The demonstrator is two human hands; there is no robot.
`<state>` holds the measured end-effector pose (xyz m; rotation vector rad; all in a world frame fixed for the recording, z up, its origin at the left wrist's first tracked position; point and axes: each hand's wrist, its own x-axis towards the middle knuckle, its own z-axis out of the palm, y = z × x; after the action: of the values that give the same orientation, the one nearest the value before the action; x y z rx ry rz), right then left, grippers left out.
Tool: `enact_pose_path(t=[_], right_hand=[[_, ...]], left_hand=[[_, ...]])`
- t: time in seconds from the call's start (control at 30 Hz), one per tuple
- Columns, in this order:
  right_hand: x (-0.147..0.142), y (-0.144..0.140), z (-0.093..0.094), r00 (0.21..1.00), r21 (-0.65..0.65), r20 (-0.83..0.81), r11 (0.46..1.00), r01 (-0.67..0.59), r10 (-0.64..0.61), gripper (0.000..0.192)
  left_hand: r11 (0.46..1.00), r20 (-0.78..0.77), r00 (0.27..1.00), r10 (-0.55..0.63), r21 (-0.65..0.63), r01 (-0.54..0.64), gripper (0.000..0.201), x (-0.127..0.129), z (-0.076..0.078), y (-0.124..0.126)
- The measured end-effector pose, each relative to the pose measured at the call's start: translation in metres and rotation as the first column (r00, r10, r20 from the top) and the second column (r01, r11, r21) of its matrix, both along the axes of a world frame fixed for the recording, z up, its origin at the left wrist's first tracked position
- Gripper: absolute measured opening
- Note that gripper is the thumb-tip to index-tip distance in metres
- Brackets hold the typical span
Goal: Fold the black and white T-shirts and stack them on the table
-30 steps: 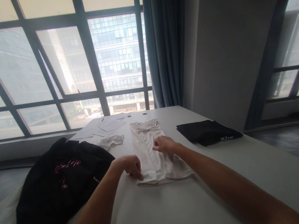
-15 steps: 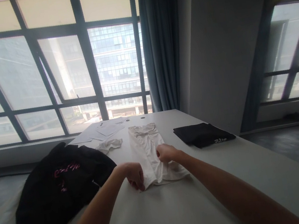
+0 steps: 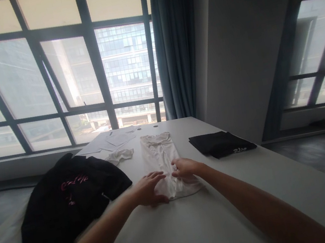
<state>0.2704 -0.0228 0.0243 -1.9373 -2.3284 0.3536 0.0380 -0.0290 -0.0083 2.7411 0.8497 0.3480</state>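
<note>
White creased garment [image 3: 165, 161], long and narrow, under flat-spread left hand [image 3: 147, 187] and pinching right hand [image 3: 184, 168].

Office: long table [image 3: 201, 232], tower-view windows [image 3: 47, 74]

two hands [image 3: 149, 188] [image 3: 185, 167], four clothes [image 3: 165, 165] [image 3: 68, 192] [image 3: 221, 143] [image 3: 120, 156], some papers [image 3: 112, 140] and one table [image 3: 199, 224] are seen.

Two bare forearms, no sleeves, no rings or watch on either hand.
</note>
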Motion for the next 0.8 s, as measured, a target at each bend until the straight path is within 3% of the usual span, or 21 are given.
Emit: enact_pose_path(t=[0.17,0.27,0.4,0.63,0.7,0.8], right_hand=[[0.023,-0.012,-0.008,0.997,0.05,-0.018,0.996,0.073,-0.072,0.059],[0.032,-0.023,-0.005,0.99,-0.089,0.028,0.986,0.143,-0.141,0.046],[0.04,-0.031,-0.004,0.972,-0.289,-0.076,0.938,0.194,-0.224,0.018],[0.057,-0.042,0.0,0.964,-0.336,-0.053,0.914,0.229,-0.261,0.008],[0.063,-0.045,0.003,0.968,-0.299,0.024,0.922,0.247,-0.252,0.009],[0.066,-0.051,0.005,0.979,-0.069,0.117,0.982,0.176,-0.167,0.024]], left_hand=[[1.0,-0.013,1.0,-0.014,-0.024,0.014,0.074,0.0,-0.015,-0.01],[0.999,-0.021,1.0,-0.022,-0.05,0.021,0.077,-0.002,-0.015,-0.011],[0.995,-0.003,0.998,-0.07,-0.068,0.07,0.081,-0.007,-0.013,-0.012],[0.996,0.042,0.997,-0.071,-0.05,0.073,0.062,-0.013,-0.012,-0.023],[0.997,0.08,0.994,-0.075,-0.025,0.077,0.057,-0.014,-0.013,-0.027],[0.997,0.144,0.987,-0.073,0.01,0.072,0.047,-0.017,-0.015,-0.032]])
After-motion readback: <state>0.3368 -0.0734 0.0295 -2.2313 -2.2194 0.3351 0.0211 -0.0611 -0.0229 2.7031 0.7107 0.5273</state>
